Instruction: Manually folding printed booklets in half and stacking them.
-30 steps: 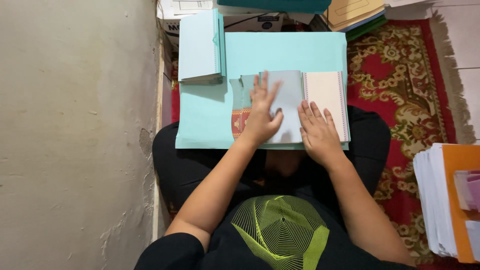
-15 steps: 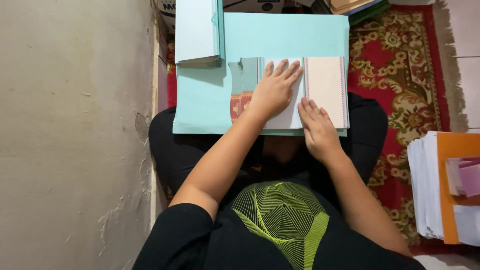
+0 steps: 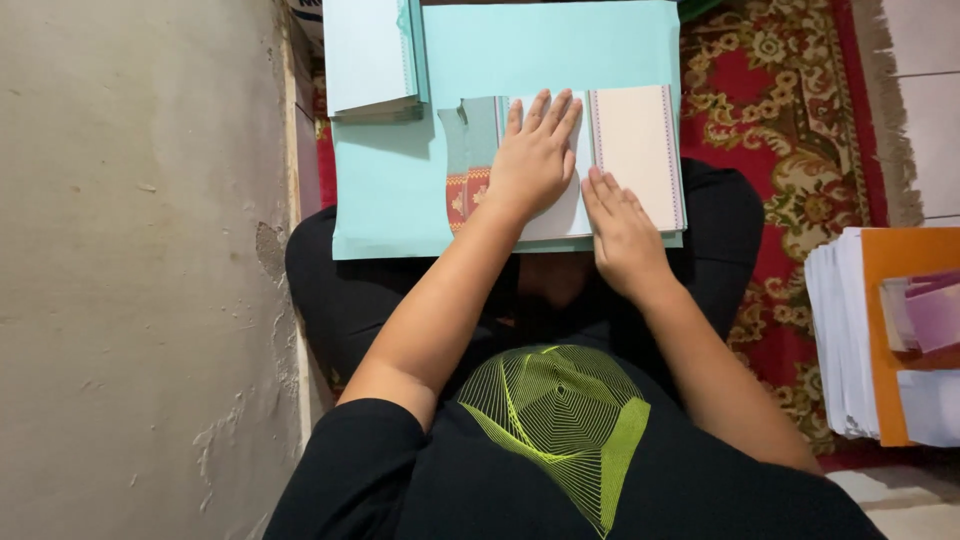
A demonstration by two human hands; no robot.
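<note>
Seen from the head camera, a seated person presses both hands flat on a small booklet (image 3: 632, 150) lying on a large, smooth sheet of pale blue paper (image 3: 400, 200) across the lap; the left hand (image 3: 535, 160) lies with fingers spread and straight over the booklet's white left page, its grip apart and clamped on nothing; the right hand (image 3: 622, 222) rests palm down at the lower edge by the cream, pink-bordered right page, fingers likewise apart; a red patterned strip (image 3: 463, 195) shows at the booklet's left edge; a stack of pale blue folded sheets (image 3: 372, 60) sits on the paper's upper left corner; a red and gold patterned rug (image 3: 790, 130) lies beneath; a rough plaster wall (image 3: 140, 270) runs along the left; a thick pile of white papers with an orange cover (image 3: 870, 330) lies on the right.
</note>
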